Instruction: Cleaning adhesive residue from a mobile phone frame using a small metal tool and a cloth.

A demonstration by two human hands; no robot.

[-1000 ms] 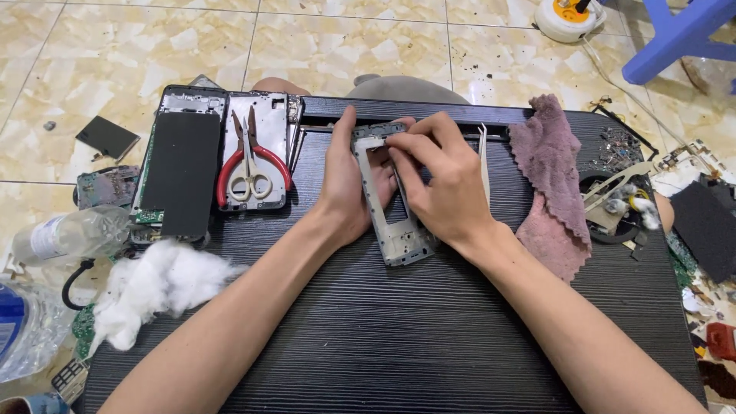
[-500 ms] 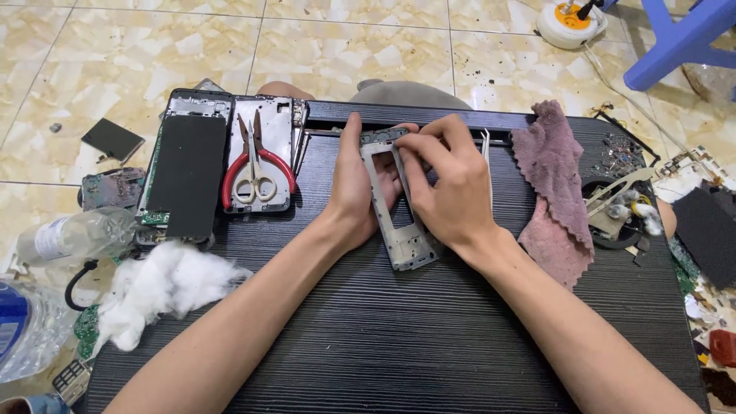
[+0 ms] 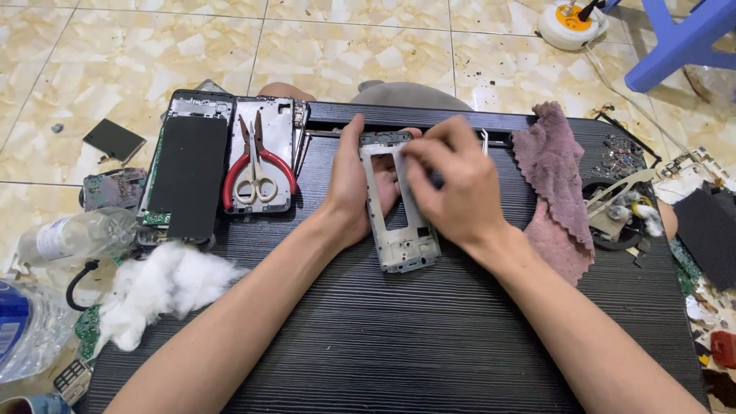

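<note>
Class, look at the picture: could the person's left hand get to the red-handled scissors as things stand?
Probably yes. The scissors lie uncovered on a phone part just beside the left hand, with bare table between. But that hand now steadies the phone frame, so it must let go first.

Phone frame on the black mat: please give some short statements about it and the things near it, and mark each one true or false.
1. Both hands touch the grey phone frame. True: the left hand steadies its left edge and the right hand lies over it.
2. The red-handled scissors lie in the right hand. False: they rest on an opened phone back left of the hands.
3. A mauve cloth lies right of the hands. True.
4. The white cotton wad lies on the frame. False: it sits at the mat's left edge, apart.
</note>
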